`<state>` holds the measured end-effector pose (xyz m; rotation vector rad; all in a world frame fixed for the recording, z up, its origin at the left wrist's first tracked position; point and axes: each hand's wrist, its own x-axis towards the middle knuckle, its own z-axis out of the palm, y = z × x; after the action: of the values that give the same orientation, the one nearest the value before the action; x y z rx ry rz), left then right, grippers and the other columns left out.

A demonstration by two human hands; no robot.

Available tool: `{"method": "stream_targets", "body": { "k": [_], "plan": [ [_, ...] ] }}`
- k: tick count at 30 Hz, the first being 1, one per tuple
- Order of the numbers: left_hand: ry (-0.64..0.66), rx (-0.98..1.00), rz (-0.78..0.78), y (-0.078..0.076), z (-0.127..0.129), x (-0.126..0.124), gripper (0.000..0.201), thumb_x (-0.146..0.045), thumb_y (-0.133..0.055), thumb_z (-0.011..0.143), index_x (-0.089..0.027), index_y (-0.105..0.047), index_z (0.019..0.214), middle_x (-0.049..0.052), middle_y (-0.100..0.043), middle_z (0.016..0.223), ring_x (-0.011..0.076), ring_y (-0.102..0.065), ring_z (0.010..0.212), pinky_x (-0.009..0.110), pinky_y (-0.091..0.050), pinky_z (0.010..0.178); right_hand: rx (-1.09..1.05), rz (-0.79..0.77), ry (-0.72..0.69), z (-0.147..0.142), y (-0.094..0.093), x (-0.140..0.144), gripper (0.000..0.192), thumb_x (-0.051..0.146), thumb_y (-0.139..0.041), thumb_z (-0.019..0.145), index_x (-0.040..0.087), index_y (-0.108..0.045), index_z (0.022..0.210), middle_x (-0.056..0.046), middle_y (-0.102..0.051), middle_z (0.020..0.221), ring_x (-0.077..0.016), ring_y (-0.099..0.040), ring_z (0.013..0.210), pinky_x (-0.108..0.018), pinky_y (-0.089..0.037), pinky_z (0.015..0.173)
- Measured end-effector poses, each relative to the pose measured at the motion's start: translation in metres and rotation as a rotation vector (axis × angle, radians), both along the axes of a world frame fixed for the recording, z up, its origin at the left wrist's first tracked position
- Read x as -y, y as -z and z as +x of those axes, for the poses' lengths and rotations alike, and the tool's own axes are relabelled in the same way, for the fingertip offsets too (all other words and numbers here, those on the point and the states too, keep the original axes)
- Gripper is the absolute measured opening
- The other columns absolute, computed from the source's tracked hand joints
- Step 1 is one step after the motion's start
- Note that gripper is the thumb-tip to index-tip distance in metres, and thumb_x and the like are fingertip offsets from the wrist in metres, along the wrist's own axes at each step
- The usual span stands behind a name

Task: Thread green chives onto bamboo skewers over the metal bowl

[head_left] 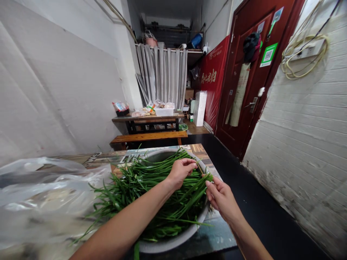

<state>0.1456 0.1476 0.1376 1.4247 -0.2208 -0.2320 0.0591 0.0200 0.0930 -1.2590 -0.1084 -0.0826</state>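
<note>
Two tables stand one beyond the other, with a bench [149, 137] between them. On the near table [221, 234], a plastic bag [54, 195] spreads at the left; something pale shows through it, too blurred to name. Beside it sits a wide basin [168, 245], heaped with long greens [151, 180] whose leafy ends spill over the left rim.

Most of the greens lie to the left of the hands and nearer the person, long axis running roughly left to right, thinner tips leftward. The right hand [221, 196] is nearer the right rim, thumb and fingers closed on the end of a bunch [207, 177] that slants down and left into the heap. The left hand [181, 171], its forearm crossing above the basin, sits just beside that end, thumb and forefinger pinched together (whether a thin strand is between them, one cannot tell).

On the far table [149, 118], a white tub [164, 112] holds bagged food, its kind unclear, and a smaller black tray [122, 112] bears a packet [120, 106].
</note>
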Motion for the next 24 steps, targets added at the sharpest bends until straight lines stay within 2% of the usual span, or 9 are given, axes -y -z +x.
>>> {"method": "stream_targets", "body": {
  "k": [6, 14, 24],
  "plan": [
    [-0.014, 0.004, -0.003, 0.0035, 0.0025, -0.0015, 0.025, -0.023, -0.069, 0.059, -0.008, -0.062, 0.077, 0.004, -0.06, 0.065, 0.0046, -0.042, 0.047, 0.018, -0.028, 0.044, -0.011, -0.005, 0.011, 0.0002, 0.0005, 0.0003, 0.034, 0.042, -0.057, 0.077, 0.015, -0.052, 0.098, 0.01, -0.043, 0.043, -0.0005, -0.02, 0.024, -0.014, -0.009, 0.027],
    [-0.012, -0.008, -0.002, 0.0034, 0.0019, -0.0011, 0.027, -0.024, -0.07, 0.057, -0.008, -0.063, 0.078, 0.003, -0.061, 0.063, 0.0044, -0.042, 0.046, 0.018, -0.028, 0.044, -0.009, -0.001, 0.01, 0.0012, 0.0015, 0.0006, 0.027, 0.042, -0.057, 0.078, 0.017, -0.05, 0.085, 0.01, -0.043, 0.043, -0.0002, -0.019, 0.024, -0.014, -0.01, 0.026],
    [-0.009, 0.002, 0.001, 0.0049, 0.0025, 0.0004, 0.028, -0.025, -0.071, 0.056, -0.008, -0.063, 0.078, 0.004, -0.06, 0.062, 0.0043, -0.042, 0.045, 0.018, -0.028, 0.043, -0.021, 0.01, 0.006, 0.0018, 0.0018, 0.0006, 0.029, 0.043, -0.057, 0.077, 0.016, -0.051, 0.088, 0.01, -0.043, 0.043, -0.0003, -0.02, 0.024, -0.014, -0.01, 0.026]
  ]
}}
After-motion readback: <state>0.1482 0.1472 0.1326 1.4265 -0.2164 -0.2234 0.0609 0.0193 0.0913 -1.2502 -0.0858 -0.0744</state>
